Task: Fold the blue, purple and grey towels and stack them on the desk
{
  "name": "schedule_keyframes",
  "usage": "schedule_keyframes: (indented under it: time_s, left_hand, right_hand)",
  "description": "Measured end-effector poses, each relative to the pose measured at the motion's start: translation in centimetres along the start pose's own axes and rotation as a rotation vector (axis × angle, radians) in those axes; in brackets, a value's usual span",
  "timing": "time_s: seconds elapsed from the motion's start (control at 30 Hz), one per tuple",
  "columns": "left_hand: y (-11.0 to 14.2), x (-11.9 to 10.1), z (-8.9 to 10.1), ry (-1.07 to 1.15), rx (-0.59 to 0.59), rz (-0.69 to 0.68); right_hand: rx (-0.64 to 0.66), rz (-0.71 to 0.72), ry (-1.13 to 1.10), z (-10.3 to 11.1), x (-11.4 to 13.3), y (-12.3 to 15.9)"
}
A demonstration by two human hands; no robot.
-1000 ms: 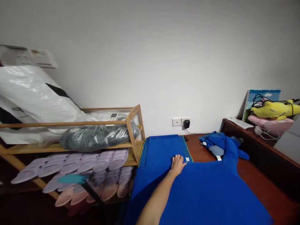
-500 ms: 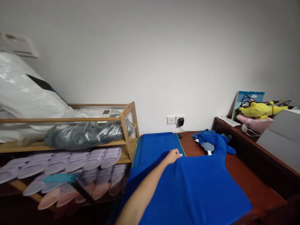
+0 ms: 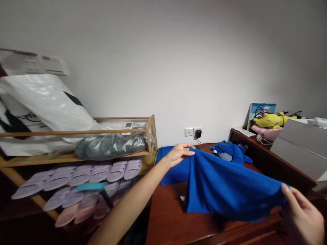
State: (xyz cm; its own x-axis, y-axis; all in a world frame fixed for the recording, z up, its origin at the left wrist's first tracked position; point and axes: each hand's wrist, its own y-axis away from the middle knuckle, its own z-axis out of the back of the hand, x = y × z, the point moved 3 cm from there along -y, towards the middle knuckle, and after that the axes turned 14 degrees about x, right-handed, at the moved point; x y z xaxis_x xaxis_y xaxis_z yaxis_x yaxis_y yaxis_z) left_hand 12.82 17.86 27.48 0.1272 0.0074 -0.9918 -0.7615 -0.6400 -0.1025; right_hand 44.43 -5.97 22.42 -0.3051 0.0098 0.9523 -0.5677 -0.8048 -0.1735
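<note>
My left hand pinches one upper corner of a blue cloth between thumb and fingers. At the lower right, my right hand grips the opposite corner, with thumb on top. The cloth hangs in loose folds between both hands over the brown wooden table. Behind my left hand a flat piece of blue fabric lies on the table. Farther back to the right is a crumpled blue garment with a white tag. A small white label shows by the cloth's left edge.
On the left, a wooden rack holds plastic-wrapped bundles and rows of lilac slippers and pink slippers. A raised dark ledge carries a yellow plush toy and grey boxes. A black plug is in the wall socket.
The blue cloth, previously spread over the table, is now lifted and doubled over, uncovering the table front. My right hand has come into view holding it. The view has shifted slightly left.
</note>
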Motion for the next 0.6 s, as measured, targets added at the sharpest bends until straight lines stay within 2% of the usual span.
schedule_keyframes:
  time_s: [0.1, 0.23, 0.4, 0.6]
  left_hand:
    - [3.1, -2.8, 0.0, 0.031, -0.035, -0.038]
    - [6.6, -5.4, 0.8, 0.002, -0.126, -0.073]
    - [9.9, -7.5, 2.8, -0.069, -0.217, -0.072]
    - [12.3, -9.1, 5.1, -0.117, -0.269, -0.090]
  right_hand:
    - [0.033, 0.029, -0.152, -0.7, 3.1, -2.1]
    - [0.207, 0.104, -0.324, -2.6, 6.4, -4.5]
    - [0.481, 0.099, -0.298, -5.1, 9.2, -5.6]
    - [0.524, 0.122, -0.214, -7.5, 10.7, -5.1]
